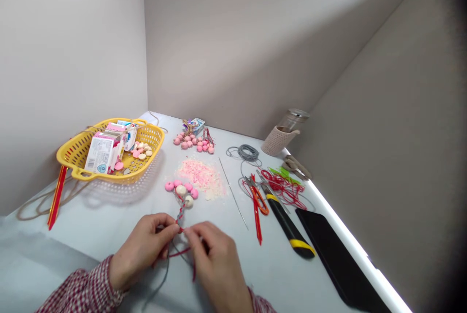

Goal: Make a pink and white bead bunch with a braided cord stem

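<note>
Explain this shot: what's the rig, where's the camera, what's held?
There's no machine here: these are a person's bare hands, the left hand and the right hand, filmed by one head-worn camera looking forward and down. Both hands pinch a red cord at the end of a braid threaded with pink and cream beads; a grey cord trails below. On the pale table lie a yellow basket, loose pink beads, a grey cord coil, a long needle, orange-handled snips and a yellow-and-black craft knife.

Head-worn camera (one view) faces forward and down at the table (280, 279)
</note>
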{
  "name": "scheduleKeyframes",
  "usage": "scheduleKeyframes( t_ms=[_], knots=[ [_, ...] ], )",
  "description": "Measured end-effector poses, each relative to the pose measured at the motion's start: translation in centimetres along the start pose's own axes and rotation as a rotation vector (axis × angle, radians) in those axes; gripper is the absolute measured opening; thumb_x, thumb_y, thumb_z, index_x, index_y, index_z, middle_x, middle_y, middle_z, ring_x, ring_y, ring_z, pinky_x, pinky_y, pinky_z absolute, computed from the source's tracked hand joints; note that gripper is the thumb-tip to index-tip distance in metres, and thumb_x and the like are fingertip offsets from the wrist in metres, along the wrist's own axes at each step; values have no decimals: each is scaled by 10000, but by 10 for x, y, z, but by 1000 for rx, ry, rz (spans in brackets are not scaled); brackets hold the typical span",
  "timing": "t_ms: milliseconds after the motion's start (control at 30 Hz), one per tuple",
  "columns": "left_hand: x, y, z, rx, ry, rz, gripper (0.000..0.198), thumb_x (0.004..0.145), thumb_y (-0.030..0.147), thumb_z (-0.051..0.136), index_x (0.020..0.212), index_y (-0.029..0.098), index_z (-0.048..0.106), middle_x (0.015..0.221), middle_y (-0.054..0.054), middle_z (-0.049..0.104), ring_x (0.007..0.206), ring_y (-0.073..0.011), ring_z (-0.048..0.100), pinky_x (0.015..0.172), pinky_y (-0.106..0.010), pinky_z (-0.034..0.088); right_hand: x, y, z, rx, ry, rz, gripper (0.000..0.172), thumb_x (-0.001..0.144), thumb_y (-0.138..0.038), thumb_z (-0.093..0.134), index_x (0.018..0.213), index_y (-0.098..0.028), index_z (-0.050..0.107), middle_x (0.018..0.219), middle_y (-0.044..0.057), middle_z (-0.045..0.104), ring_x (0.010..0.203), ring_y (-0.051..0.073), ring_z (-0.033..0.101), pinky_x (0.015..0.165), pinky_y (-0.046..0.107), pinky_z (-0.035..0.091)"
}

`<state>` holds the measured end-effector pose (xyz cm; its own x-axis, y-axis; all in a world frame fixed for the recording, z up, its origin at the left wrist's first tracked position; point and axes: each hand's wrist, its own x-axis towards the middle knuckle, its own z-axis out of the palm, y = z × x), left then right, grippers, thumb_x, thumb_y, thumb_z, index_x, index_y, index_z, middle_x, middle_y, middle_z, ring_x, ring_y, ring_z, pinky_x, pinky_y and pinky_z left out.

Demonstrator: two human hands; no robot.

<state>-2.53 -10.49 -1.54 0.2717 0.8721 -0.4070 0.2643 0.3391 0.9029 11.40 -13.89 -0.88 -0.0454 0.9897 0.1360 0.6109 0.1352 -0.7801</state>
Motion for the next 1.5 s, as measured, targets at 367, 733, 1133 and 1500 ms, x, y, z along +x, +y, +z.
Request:
scheduleKeyframes(
  t_ms=[367, 733, 1133, 1500],
  knots=[
    [-6, 3, -3, 415, 42, 166, 213, 760, 290, 400, 634, 183, 534, 408, 52, 455, 382, -104, 441, 424, -199, 321, 16, 1, 8, 178, -135, 249, 166, 739, -172, 500, 580, -155, 545, 531, -27, 503, 522, 101, 442, 499, 215, 324],
    [-27, -3, -2, 1104, 441, 568, 240, 815, 144, 396, 702, 209, 598, 645, -6, 605, 547, -132, 580, 503, -210, 369, 19, -3, 20, 310, -102, 360, 140, 708, -159, 466, 569, -170, 477, 492, -44, 467, 478, 94, 417, 477, 212, 320],
    [-31, -29, 6, 1241, 557, 806, 178, 795, 109, 422, 798, 216, 564, 734, -6, 592, 444, -113, 543, 429, -224, 385, 8, -9, 25, 665, -121, 488, 198, 759, -327, 515, 632, -175, 502, 426, -87, 386, 343, 54, 321, 379, 191, 251],
    [-21, -4, -11, 330, 148, 246, 304, 797, 406, 442, 881, 171, 616, 612, -19, 620, 476, -133, 548, 435, -209, 414, 6, 0, 18, 557, -204, 437, 223, 795, -343, 485, 653, -173, 460, 429, -86, 431, 295, 39, 329, 343, 179, 235]
  ],
)
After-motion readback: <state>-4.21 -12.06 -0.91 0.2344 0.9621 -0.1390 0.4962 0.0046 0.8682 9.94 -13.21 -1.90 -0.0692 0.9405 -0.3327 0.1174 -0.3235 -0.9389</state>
